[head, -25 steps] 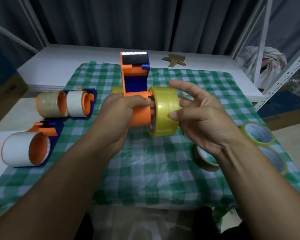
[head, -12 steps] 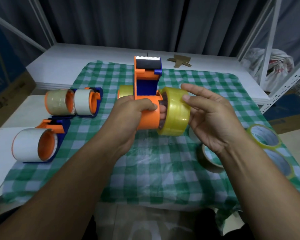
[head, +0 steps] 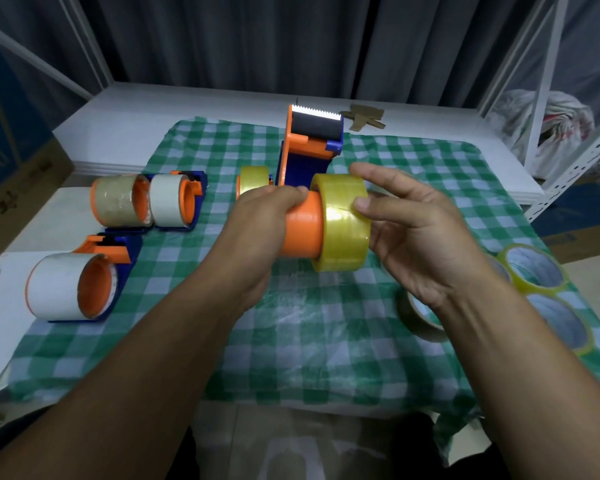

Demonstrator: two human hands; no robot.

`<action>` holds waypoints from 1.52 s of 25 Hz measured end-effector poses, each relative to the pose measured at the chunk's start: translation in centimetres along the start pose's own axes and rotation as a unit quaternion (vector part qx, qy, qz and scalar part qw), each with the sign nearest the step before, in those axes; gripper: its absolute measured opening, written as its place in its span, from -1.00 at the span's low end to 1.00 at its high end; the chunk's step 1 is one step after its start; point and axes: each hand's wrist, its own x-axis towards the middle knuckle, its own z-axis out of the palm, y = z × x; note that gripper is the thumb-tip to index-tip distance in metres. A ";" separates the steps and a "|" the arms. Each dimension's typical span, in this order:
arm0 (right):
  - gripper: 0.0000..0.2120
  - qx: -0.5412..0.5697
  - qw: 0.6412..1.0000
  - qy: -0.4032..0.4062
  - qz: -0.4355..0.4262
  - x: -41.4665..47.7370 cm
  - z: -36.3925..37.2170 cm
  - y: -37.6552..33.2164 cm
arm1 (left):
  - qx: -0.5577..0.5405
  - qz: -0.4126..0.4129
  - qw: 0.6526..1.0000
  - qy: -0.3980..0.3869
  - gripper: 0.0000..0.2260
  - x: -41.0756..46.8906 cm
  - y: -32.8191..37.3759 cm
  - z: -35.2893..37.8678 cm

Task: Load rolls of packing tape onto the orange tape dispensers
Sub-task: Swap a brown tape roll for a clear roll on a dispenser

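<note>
Above the green checked cloth (head: 326, 344), my left hand (head: 257, 233) grips the orange drum (head: 302, 233) of an orange and blue tape dispenser (head: 310, 150), whose toothed blade points away from me. A yellow tape roll (head: 343, 233) sits on the drum's right end. My right hand (head: 416, 237) holds that roll, thumb on its outer band, index finger over its top and palm behind its open side. A second yellow roll (head: 253, 178) shows behind my left hand, on the dispenser's far side.
Three loaded dispensers lie at the left: two side by side (head: 118, 200) (head: 168, 200) and one nearer me (head: 66, 285). Loose rolls lie at the right (head: 530, 268) (head: 561, 323) and under my right wrist (head: 418, 322). A white metal rack (head: 568, 161) stands at the right.
The yellow roll has slid leftward onto the end of the orange drum and now sits straight on it. My left hand keeps its grip on the drum.
</note>
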 end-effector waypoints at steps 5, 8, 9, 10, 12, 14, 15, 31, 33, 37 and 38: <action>-0.54 -0.073 0.997 0.009 -0.013 0.1 0.0 0.4 | -0.031 0.004 0.999 0.022 -0.93 -0.1 0.1 0.0; -0.45 -0.088 0.996 -0.011 -0.022 -0.2 0.1 0.3 | -0.050 -0.008 0.999 0.019 -0.88 -0.2 0.0 0.0; -0.38 -0.096 0.995 -0.029 -0.025 -0.2 0.0 0.3 | -0.053 -0.010 0.998 0.019 -0.88 -0.3 0.0 -0.1; -0.30 -0.117 0.992 -0.046 -0.028 -0.3 -0.3 0.4 | -0.057 -0.011 0.998 0.020 -0.87 -0.3 0.0 -0.1; -0.16 -0.179 0.981 -0.068 -0.034 -0.4 -0.7 0.6 | -0.070 -0.011 0.997 0.021 -0.84 -0.4 0.2 -0.2; -0.15 -0.234 0.969 -0.065 -0.051 -0.4 -0.8 0.9 | -0.079 -0.009 0.997 0.020 -0.81 -0.4 0.4 -0.3; -0.15 -0.249 0.965 -0.064 -0.059 -0.5 -0.7 1.1 | -0.078 -0.008 0.997 0.020 -0.81 -0.4 0.4 -0.3; -0.05 -0.346 0.919 -0.136 -0.131 -0.4 -0.5 2.2 | -0.103 -0.021 0.994 0.017 -0.88 -0.4 0.7 -1.1; -0.03 -0.364 0.913 -0.128 -0.132 -0.5 -0.4 2.4 | -0.100 -0.026 0.995 0.002 -0.82 -0.5 0.4 -1.1; -0.03 -0.371 0.913 -0.097 -0.136 -0.5 -0.2 2.5 | -0.091 -0.003 0.996 -0.020 -0.77 -1.0 0.4 -0.4; -0.03 -0.367 0.916 -0.088 -0.133 -0.5 -0.1 2.5 | -0.086 0.002 0.996 -0.019 -0.75 -1.2 0.4 -0.2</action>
